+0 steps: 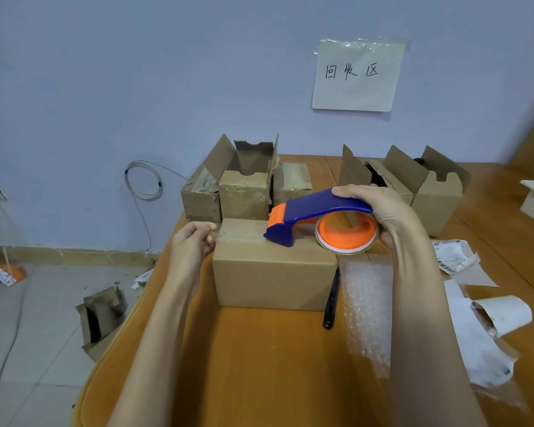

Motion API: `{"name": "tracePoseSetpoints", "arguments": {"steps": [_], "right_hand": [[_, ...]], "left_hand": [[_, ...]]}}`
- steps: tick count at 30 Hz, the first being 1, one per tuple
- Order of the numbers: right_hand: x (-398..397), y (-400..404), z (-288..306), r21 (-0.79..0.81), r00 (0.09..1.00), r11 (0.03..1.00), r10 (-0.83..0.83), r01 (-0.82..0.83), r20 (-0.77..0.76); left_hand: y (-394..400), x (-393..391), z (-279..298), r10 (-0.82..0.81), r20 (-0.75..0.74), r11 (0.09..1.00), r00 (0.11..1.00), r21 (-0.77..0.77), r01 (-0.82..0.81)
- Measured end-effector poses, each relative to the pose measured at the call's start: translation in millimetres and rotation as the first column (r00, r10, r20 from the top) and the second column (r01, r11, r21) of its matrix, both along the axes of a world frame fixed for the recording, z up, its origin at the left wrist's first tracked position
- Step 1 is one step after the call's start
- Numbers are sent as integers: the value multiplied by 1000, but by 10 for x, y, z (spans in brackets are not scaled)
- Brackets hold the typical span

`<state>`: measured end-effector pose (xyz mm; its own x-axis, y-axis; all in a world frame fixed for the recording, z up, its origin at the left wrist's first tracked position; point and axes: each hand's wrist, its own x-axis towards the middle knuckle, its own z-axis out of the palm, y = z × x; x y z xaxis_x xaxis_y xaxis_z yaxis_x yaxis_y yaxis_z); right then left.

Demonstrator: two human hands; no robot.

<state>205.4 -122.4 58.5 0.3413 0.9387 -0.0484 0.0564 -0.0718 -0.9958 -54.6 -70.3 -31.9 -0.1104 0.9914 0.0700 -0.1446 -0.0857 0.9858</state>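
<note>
Wooden table (259, 365) is carrying everything in hand. A row of open boxes (244, 192) is standing along its far edge, against the wall, under a taped-up paper sign (356, 75).

The closed cardboard box (275, 278) is sitting mid-table, in front of that row and between the two forearms. A strip of clear tape is lying along its top, from the left edge toward the middle.

A sheet of bubble wrap (367, 303) is lying just right of the box, with peeled label papers (481, 334) farther right.

The tape dispenser (309, 211) — blue body, orange hub — is resting nose-down on the box top near its centre. Its roll is overhanging the box's right rear corner.

The right hand (379, 211) is grasping the dispenser's handle from above, fingers wrapped over the blue arch.

The left hand (191, 245) is sitting at the box's top left edge, fingers curled with the tips at the cardboard — whether they are pinching the tape end cannot be told.

A slim black tool (332, 300) is lying between box and bubble wrap.
</note>
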Motion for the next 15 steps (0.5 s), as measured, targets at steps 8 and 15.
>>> {"name": "tracePoseSetpoints", "arguments": {"steps": [8, 15], "right_hand": [[16, 27, -22, 3, 1000, 1000, 3, -3, 27], [5, 3, -28, 2, 1000, 1000, 10, -10, 18]], "left_hand": [[-40, -62, -69, -32, -464, 999, 885, 16, 45], [-10, -135, -63, -239, -633, 971, 736, -151, 186]]}}
